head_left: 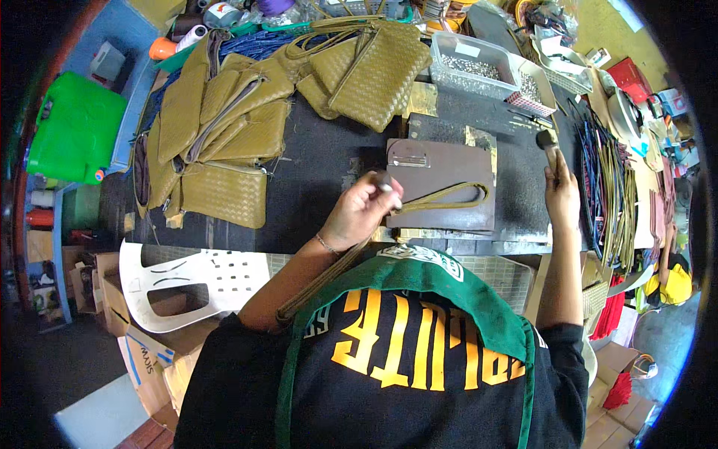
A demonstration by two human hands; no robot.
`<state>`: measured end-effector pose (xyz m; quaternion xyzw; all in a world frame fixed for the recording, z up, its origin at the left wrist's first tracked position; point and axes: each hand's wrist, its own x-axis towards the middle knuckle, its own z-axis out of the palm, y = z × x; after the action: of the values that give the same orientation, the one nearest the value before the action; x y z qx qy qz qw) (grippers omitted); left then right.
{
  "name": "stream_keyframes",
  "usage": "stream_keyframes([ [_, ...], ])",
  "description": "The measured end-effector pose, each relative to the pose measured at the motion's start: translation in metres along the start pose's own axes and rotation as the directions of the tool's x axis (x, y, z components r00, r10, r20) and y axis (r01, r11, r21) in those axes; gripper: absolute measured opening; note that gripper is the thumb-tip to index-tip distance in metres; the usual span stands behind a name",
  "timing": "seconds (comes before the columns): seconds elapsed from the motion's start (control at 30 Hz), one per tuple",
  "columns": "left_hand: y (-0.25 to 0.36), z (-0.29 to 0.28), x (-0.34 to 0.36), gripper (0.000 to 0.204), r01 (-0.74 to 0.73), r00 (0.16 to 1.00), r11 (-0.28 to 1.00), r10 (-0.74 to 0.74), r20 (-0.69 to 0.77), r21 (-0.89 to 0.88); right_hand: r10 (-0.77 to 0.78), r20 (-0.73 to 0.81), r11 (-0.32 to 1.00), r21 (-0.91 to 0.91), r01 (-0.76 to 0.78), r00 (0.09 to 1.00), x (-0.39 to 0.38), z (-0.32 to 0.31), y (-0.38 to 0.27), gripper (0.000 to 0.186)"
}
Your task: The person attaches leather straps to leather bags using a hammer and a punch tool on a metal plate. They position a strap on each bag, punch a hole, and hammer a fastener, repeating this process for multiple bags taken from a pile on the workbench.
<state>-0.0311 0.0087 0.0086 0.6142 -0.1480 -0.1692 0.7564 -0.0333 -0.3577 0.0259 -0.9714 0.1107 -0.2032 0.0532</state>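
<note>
My left hand (362, 211) is closed around a short tool with a dark round end (382, 179), held over the left edge of a brown flat pad (441, 161). An olive strap (482, 196) lies looped on the pad, one end running under that hand; more olive cord hangs along my left forearm. A small metal piece (410, 156) rests at the pad's upper left. My right hand (562, 196) grips the handle of a hammer (548, 141), its head raised above the table right of the pad. The tip of the left tool is hidden by my fingers.
Olive woven pouches (224, 194) pile up on the left, with another woven pouch (381, 78) at the back. A clear plastic bin (471, 71) of small metal parts stands behind the pad. Bundled cords (609, 194) line the right side. A white chair (191, 288) sits at the near left.
</note>
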Motion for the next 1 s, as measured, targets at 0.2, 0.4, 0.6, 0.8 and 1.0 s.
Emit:
stream_keyframes([
  [0.2,-0.014,-0.016,-0.003,0.016,-0.094,0.994,0.801,0.107,0.013,0.591,0.042,0.159,0.952,-0.306,0.009,0.986,-0.011,0.055,0.012,0.05],
  [0.4,-0.004,-0.019,0.002,0.019,0.159,0.981,0.882,-0.192,0.03,0.444,0.194,0.228,0.936,-0.335,-0.111,0.954,-0.009,0.05,-0.002,0.051],
  [0.6,0.009,-0.016,-0.011,0.018,0.1,0.995,0.976,-0.097,-0.022,0.195,-0.149,0.203,0.809,0.587,0.001,0.968,-0.042,0.01,-0.119,0.026],
  [0.8,0.035,0.008,-0.014,0.02,-0.035,0.999,0.979,0.027,0.043,0.199,-0.493,0.684,-0.15,0.543,-0.827,0.538,-0.06,0.002,-0.185,0.025],
  [1.0,0.032,0.01,-0.018,0.018,0.002,1.0,0.999,-0.001,-0.013,0.054,-0.491,0.628,-0.334,0.505,-0.796,0.604,-0.055,-0.008,-0.188,0.019],
])
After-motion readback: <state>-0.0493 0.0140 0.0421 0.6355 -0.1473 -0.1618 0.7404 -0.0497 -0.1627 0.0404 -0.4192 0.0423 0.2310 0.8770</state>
